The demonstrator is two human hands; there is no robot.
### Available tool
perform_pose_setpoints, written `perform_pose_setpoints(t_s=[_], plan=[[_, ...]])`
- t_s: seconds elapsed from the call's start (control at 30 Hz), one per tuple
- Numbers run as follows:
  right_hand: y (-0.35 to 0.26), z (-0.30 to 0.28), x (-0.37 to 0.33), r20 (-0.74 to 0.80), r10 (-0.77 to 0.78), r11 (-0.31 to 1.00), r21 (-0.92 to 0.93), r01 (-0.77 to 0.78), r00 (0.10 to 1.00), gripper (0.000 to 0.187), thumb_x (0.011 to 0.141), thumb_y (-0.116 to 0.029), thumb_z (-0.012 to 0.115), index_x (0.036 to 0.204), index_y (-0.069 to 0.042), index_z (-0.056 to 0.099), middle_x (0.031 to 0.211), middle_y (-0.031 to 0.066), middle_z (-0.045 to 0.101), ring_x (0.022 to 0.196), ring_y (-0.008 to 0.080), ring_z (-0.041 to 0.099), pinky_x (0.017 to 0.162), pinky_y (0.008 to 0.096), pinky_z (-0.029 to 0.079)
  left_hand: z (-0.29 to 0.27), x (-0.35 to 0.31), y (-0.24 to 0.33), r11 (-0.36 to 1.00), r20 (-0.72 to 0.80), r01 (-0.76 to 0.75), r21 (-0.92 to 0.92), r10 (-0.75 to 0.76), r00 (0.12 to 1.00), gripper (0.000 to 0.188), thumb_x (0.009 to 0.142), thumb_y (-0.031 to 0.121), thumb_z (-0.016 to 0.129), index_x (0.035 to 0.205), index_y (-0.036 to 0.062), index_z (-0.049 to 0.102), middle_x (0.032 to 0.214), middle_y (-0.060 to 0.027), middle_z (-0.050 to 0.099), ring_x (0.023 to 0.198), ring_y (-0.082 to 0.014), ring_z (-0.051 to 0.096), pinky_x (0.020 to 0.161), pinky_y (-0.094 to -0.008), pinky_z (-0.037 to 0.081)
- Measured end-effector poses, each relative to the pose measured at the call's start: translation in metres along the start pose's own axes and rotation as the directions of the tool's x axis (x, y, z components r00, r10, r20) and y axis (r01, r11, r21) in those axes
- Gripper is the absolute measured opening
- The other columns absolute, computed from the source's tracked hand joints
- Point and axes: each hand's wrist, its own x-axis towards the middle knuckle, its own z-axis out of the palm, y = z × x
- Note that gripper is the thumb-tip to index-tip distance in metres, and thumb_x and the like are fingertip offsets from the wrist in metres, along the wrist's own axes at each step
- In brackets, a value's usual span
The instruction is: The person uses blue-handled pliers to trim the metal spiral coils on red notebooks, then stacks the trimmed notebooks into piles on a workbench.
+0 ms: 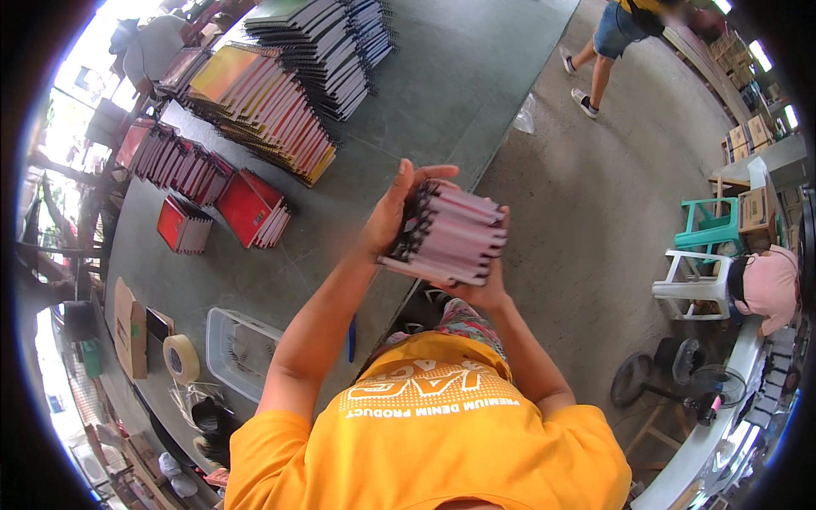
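Between my two hands is a stack of small spiral notebooks [455,229], held in the air just past the table's near edge. The stack shows pale page edges and black wire bindings, slightly blurred. My left hand [395,208] grips its left side, with the thumb raised and the fingers bent over the far side. My right hand [484,289] supports it from below and on the right, and part of that hand is hidden behind the notebooks. Nearest on the table are red-covered notebooks [246,208] in short stacks, left of my left hand.
Yellow-covered notebooks [263,102] and dark-covered notebooks [314,51] lie fanned out on the green table [433,93]. A clear plastic bin [242,344] and a tape roll [181,358] are at the lower left. Stools [693,285] and a fan [710,399] stand right. Someone walks [616,38] far off.
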Motion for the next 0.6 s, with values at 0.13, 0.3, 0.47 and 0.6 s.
perform_pose_setpoints(t_s=[0.13,0.3,0.47,0.6], plan=[[0.035,0.04,0.003,-0.108,-0.1,0.995,0.005,0.101,0.989,0.124,0.05,-0.026,0.085,0.139,-0.003,0.001,0.138,0.0156,0.02,0.125,0.0269,0.03,0.103,0.0385,0.025,-0.026,0.004,0.008,0.988,-0.148,0.139,0.069,-0.128,0.981,0.065,0.085,0.061,0.04,0.1,0.0013,0.058,0.089,-0.0068,0.062,0.081,-0.0162,0.059,0.075,-0.03,0.048],[0.021,0.043,0.005,-0.128,-0.09,0.996,-0.015,0.089,0.988,0.124,0.052,-0.032,0.083,0.139,-0.001,0.0,0.137,0.0189,0.018,0.126,0.0307,0.026,0.104,0.0404,0.024,-0.022,0.007,0.019,0.99,-0.181,0.131,0.053,-0.12,0.976,0.064,0.085,0.062,0.039,0.095,0.0018,0.059,0.087,-0.0075,0.062,0.08,-0.016,0.059,0.075,-0.0301,0.048],[0.025,0.039,0.002,-0.131,-0.163,0.986,0.008,0.166,0.978,0.125,0.054,-0.041,0.082,0.139,-0.001,-0.001,0.138,0.0191,0.017,0.127,0.031,0.025,0.103,0.0415,0.025,-0.038,0.011,-0.004,0.983,-0.107,0.181,0.026,-0.178,0.978,0.063,0.086,0.059,0.038,0.093,0.0009,0.06,0.088,-0.0079,0.063,0.083,-0.0167,0.06,0.077,-0.0312,0.048],[0.027,0.039,-0.003,-0.224,-0.242,0.879,-0.462,0.116,0.944,0.124,0.053,-0.049,0.081,0.138,-0.001,0.004,0.137,0.019,0.019,0.128,0.0326,0.023,0.102,0.0429,0.026,-0.061,0.032,-0.006,0.967,0.015,0.253,-0.022,-0.253,0.967,0.061,0.087,0.058,0.038,0.092,0.0016,0.062,0.09,-0.0052,0.064,0.082,-0.0157,0.06,0.077,-0.0287,0.047]])
